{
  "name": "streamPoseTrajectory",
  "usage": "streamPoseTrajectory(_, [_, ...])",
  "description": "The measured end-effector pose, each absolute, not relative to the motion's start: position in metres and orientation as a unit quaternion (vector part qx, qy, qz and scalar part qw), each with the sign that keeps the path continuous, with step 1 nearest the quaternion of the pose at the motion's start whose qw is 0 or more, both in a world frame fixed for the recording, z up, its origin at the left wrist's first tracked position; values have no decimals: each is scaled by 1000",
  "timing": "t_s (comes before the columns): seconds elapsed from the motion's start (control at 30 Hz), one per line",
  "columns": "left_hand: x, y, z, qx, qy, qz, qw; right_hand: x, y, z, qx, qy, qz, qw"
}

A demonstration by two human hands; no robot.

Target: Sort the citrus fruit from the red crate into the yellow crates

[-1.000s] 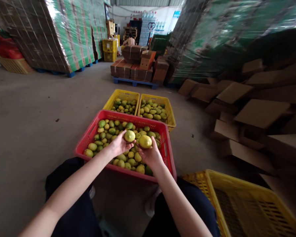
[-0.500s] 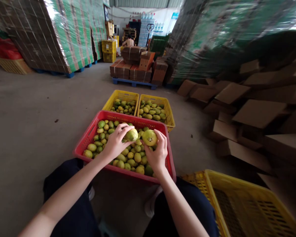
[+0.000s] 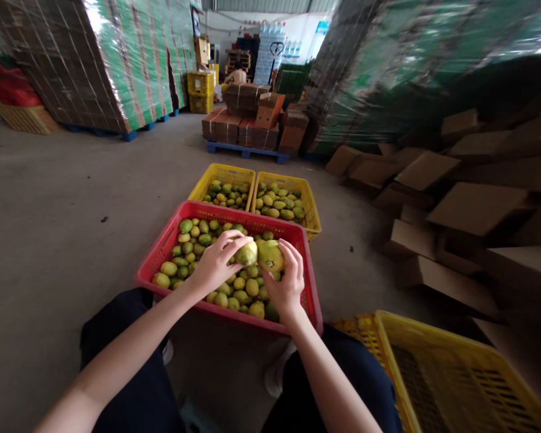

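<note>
My left hand (image 3: 216, 263) is closed round a green-yellow lemon (image 3: 247, 254), gripping it from the left with thumb below and fingers on top. Close beside it, my right hand (image 3: 288, 281) holds a larger green-yellow lemon (image 3: 270, 255), its stem end turned towards me. The two lemons are side by side, nearly touching, above a red crate (image 3: 314, 288). Many loose lemons (image 3: 240, 296), from green to yellow, fill that crate between my knees. My hands and forearms hide part of them.
Two yellow crates (image 3: 285, 175) with more lemons stand against the red crate's far side. A yellow crate (image 3: 437, 337) sits by my right knee. Cardboard boxes (image 3: 478, 207) lie heaped on the right. Beyond are a blue pallet (image 3: 246, 150) of flattened cartons and a person (image 3: 237, 75).
The two lemons have come closer together. My left hand has moved slightly right and down with its lemon; the lemon in my right hand has tilted, its stem end now lower.
</note>
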State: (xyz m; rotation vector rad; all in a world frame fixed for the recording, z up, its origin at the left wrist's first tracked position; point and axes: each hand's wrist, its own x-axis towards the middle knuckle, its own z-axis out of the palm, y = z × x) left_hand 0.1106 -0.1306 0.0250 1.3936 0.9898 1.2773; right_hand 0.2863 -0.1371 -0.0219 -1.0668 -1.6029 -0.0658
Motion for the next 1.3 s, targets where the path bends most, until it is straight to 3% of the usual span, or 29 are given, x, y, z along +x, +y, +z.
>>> streamPoseTrajectory(0.1, [112, -131, 31, 559, 400, 539, 487, 283, -139, -18, -465, -645, 56, 604])
streamPoseTrajectory(0.23, [112, -125, 33, 497, 398, 559, 531, 279, -140, -7, -462, -527, 259, 665])
streamPoseTrajectory(0.37, [112, -113, 24, 384, 381, 561, 626, 280, -135, 3, -418, -444, 444, 656])
streamPoseTrajectory(0.53, [110, -104, 13, 273, 307, 549, 728, 288, -130, 6, -343, -325, 593, 652])
streamPoseTrajectory(0.8, [108, -102, 12, 167, 295, 569, 749, 292, -126, 4, -292, -230, 693, 618])
streamPoseTrajectory(1.3, [112, -105, 10, 196, 314, 539, 757, 288, -123, -3, -290, -267, 679, 620])
